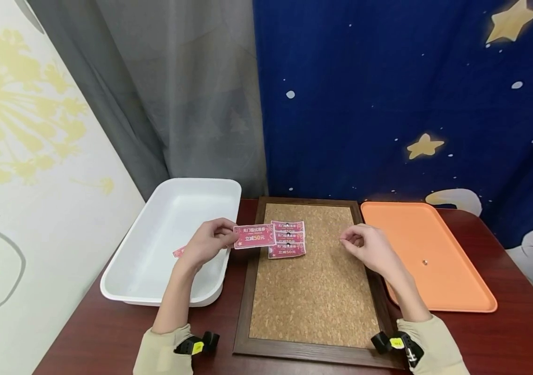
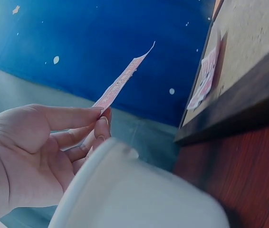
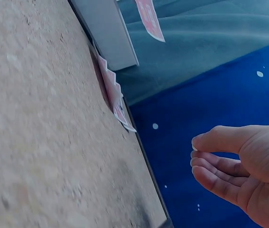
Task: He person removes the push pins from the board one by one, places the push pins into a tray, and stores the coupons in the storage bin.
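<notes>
Between thumb and fingers my left hand pinches the left end of a pink paper coupon with white and yellow print. It is held above the left frame edge of a corkboard, its right end overlapping a column of pink coupons in the head view. Small dark pins show on those coupons, whose edges curl off the cork. My right hand hovers over the board's right side, thumb tip close to the curled fingertips; I cannot tell whether something tiny is between them.
At the left stands a white basin with another pink coupon in it. An orange tray lies at the right, bearing a small shiny item. A blue and grey curtain hangs behind the dark red table.
</notes>
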Tool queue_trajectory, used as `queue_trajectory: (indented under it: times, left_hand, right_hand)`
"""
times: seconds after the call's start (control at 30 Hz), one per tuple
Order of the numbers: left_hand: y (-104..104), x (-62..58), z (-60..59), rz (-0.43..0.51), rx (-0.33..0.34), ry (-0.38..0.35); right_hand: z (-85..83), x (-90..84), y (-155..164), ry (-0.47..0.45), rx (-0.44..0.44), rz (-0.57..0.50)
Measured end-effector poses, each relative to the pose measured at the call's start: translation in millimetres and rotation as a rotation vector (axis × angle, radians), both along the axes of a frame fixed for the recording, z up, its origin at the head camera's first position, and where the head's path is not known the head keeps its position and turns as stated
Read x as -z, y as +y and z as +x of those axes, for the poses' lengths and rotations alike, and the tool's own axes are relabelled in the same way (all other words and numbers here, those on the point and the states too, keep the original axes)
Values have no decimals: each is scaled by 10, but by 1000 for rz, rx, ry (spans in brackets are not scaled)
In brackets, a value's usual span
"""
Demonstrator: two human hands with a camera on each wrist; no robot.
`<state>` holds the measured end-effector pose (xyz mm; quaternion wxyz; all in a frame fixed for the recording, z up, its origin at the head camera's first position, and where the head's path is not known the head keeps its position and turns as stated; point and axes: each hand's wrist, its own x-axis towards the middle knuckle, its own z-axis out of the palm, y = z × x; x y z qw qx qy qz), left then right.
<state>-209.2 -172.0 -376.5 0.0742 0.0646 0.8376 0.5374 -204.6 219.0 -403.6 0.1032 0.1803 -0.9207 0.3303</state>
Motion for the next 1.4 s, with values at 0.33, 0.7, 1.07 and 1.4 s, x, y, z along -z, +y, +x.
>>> queue_trajectory:
  times: [0.33,0.7,1.07,1.4]
  left_hand:
    - [-278,43,23,-19,-27,25]
    - [-589,85,75,-75,-113,-14]
    - [-874,162,102,-139,-153,-9]
    - [-1095,234,99,-151,-169,-23]
  right_hand:
    - [66,-5,184,-21,46,34]
    - [145,-3,387,-54,100,27]
    - [218,51,631,-43,140,70]
    - [275,119,980,18,202,90]
